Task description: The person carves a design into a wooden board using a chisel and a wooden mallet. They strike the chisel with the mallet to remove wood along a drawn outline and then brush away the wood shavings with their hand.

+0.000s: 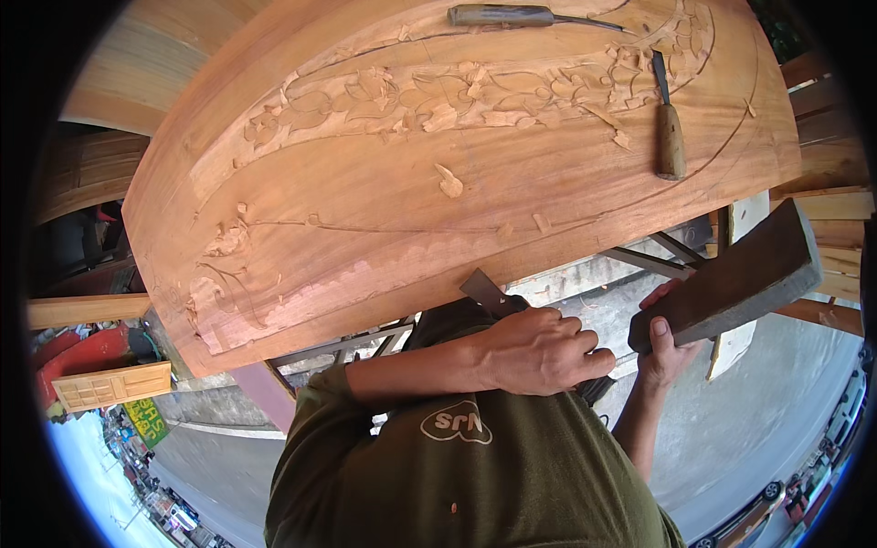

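My left hand is closed in a fist just off the near edge of a carved wooden panel. From beneath it a wide, flat chisel blade points toward the panel; the fist hides the handle. To the right, my right hand grips the lower end of a long, dark rectangular block, thumb on its near side. The block tilts up to the right, apart from the left hand. Whether it is a mallet or a sharpening stone, I cannot tell. Leaf and flower carving with loose chips covers the panel's far part.
One wooden-handled chisel lies on the panel's right side, and another carving tool at its far edge. A curled wood chip rests mid-panel. Metal bars show below the panel. Stacked boards stand at the right.
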The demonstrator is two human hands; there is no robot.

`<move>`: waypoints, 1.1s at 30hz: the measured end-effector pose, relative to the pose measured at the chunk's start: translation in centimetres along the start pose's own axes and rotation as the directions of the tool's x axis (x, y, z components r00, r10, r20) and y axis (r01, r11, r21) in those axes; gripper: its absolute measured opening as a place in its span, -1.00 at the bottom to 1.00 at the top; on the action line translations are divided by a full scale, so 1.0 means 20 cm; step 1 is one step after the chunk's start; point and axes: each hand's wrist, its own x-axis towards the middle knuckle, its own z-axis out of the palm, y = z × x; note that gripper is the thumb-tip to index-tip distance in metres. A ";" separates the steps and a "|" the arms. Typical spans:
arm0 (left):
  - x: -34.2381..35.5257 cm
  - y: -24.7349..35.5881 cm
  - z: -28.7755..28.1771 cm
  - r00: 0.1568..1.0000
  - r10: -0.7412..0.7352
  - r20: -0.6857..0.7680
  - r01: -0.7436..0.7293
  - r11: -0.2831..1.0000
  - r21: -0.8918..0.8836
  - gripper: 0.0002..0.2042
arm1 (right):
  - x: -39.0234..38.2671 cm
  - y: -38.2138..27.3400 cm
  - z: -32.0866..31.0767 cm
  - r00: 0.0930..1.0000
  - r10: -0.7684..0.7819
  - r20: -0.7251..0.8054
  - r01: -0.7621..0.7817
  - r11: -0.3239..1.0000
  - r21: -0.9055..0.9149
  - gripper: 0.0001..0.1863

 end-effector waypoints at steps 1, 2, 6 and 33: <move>-0.01 0.00 0.01 0.999 0.054 -0.009 -0.053 0.998 0.044 -0.77 | -0.06 0.04 0.01 0.998 -0.042 -0.056 0.042 0.999 0.005 0.02; -0.03 0.00 0.00 0.994 0.108 -0.015 -0.106 0.991 0.086 -0.85 | -0.12 0.06 0.03 0.990 -0.081 -0.112 0.082 0.997 0.007 -0.01; 0.05 -0.03 0.12 0.977 0.204 0.059 -0.210 0.967 0.141 -0.89 | -0.27 0.12 -0.10 0.974 0.078 -0.211 -0.067 0.996 0.056 -0.18; -0.22 -0.18 0.06 0.866 0.500 0.024 -0.501 0.865 0.023 -0.95 | -1.17 0.02 0.50 0.555 0.038 -0.831 0.214 0.959 0.187 -0.16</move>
